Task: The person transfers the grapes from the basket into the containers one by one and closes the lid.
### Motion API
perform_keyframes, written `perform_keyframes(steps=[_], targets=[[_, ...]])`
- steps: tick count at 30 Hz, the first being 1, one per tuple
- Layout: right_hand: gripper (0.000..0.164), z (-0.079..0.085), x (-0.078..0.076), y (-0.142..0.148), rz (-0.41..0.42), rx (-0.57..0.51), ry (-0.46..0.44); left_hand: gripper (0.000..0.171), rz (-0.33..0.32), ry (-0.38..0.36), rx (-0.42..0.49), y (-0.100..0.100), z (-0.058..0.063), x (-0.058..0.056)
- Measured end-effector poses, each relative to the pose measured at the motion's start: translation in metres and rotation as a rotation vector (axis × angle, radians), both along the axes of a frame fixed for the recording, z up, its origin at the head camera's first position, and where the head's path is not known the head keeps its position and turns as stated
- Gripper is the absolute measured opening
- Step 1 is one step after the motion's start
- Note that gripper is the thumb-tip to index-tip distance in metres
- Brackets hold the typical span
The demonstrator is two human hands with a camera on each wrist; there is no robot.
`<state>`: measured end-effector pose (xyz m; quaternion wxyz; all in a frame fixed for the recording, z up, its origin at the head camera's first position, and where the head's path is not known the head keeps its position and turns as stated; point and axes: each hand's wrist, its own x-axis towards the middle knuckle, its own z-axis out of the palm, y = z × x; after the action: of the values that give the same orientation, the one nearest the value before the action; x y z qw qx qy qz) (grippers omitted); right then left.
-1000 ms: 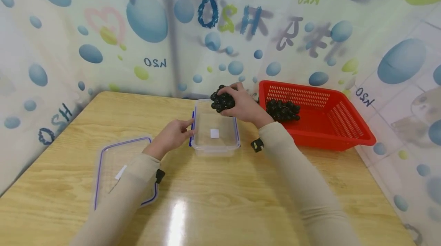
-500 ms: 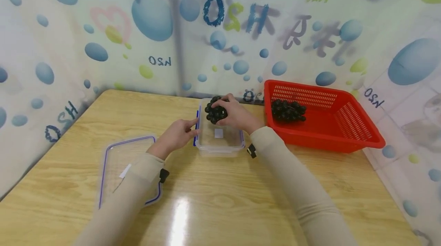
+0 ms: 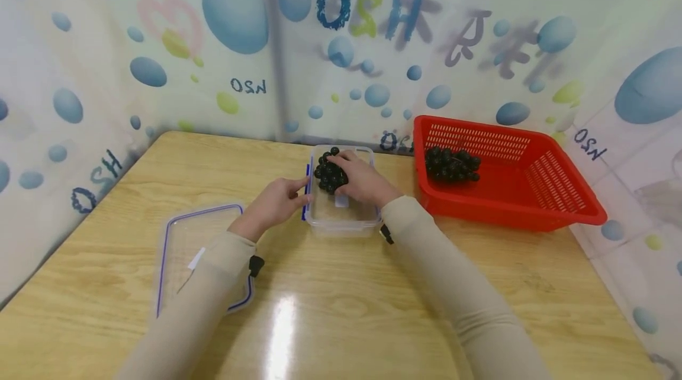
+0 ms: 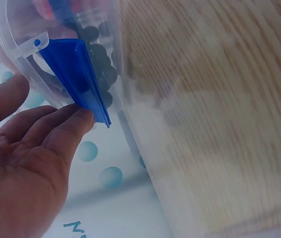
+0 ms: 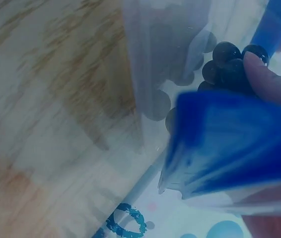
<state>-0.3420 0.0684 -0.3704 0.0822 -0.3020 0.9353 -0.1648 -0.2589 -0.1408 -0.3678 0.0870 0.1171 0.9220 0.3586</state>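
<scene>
Grapes now sit lower in the box, left of the right grip pinching them; left grip spread.

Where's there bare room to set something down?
Bare table: in front of the box, between the sleeves; behind the lid, left of the box. Also bare: the basket floor right of the grapes. Crowded: the box's back, where the right hand holds a bunch, and left edge, by the left hand.

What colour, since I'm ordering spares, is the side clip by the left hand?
The side clip is deep blue, best seen in the left wrist view.
</scene>
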Motion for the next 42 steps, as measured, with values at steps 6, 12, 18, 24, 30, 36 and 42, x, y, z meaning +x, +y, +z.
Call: perform_keyframes(steps=[6, 12, 18, 24, 30, 36, 42], targets=[[0.081, -0.002, 0.003, -0.005, -0.013, 0.098, 0.044, 0.054, -0.004, -0.002, 0.001, -0.001, -0.001, 0.000], [0.084, -0.007, 0.007, -0.007, -0.019, 0.157, 0.091, 0.055, 0.001, -0.016, 0.019, -0.002, -0.006, 0.000], [0.081, -0.008, 0.010, -0.004, -0.024, 0.111, 0.054, 0.054, 0.000, -0.015, 0.025, -0.001, -0.008, 0.001], [0.074, -0.005, 0.014, -0.001, -0.028, 0.075, 0.044, 0.054, -0.003, 0.006, 0.018, -0.002, -0.009, 0.001], [0.065, 0.024, 0.022, 0.013, -0.013, 0.029, 0.062, 0.054, -0.009, 0.013, 0.014, -0.002, -0.010, 0.000], [0.054, 0.081, 0.026, 0.058, -0.055, -0.016, 0.130, 0.054, -0.001, 0.004, 0.018, -0.001, -0.006, 0.000], [0.055, 0.129, 0.006, 0.121, -0.202, 0.073, 0.069, 0.054, 0.000, -0.006, 0.018, 0.003, -0.003, 0.000]])
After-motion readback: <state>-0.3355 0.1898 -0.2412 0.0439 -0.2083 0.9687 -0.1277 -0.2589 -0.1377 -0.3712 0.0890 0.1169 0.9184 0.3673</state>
